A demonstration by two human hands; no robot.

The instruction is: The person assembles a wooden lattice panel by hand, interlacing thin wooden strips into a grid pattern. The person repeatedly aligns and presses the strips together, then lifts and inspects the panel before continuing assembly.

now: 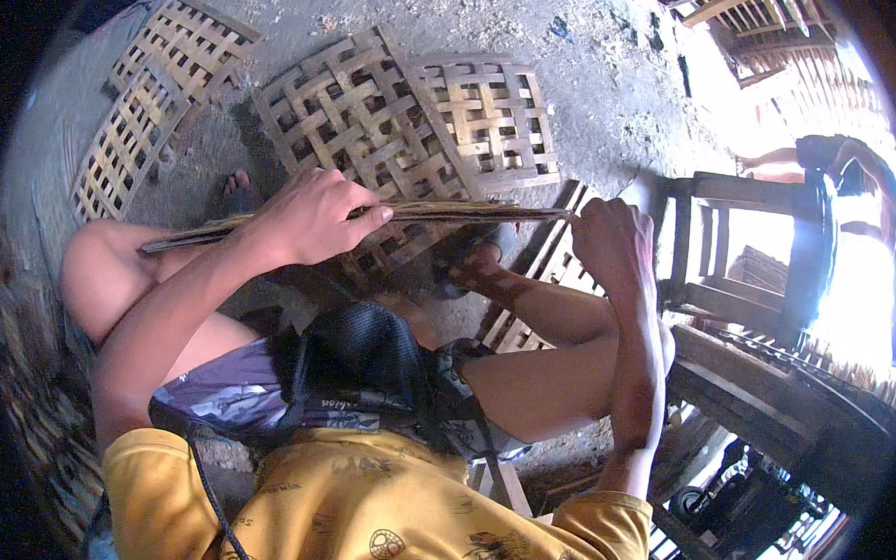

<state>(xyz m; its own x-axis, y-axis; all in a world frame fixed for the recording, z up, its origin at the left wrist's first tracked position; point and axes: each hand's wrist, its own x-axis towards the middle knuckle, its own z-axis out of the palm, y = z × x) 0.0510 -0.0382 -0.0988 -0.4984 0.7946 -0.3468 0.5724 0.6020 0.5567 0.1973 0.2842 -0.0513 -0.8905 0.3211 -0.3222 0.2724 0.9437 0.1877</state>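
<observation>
Seated person holds a bundle of thin bamboo strips (371,221) level above the knees. Left hand (312,219) is wrapped round its middle; right hand (612,236) is closed w/ fingers pinching its end. Woven bamboo lattice panels (365,119) lie on the concrete floor (593,78) just beyond.

rough grey concrete floor (612,98), dark wooden chair (755,251) at right, harsh sunlight beyond

The person is wearing a yellow T-shirt (381,515) with short sleeves and dark printed motifs across the front. Patterned shorts (237,396) in purple-grey are showing below it. A black mesh pouch (362,351) is sitting at the waist on dark straps, and a black cable (209,494) is running down over the shirt. Forearms are bare.
</observation>
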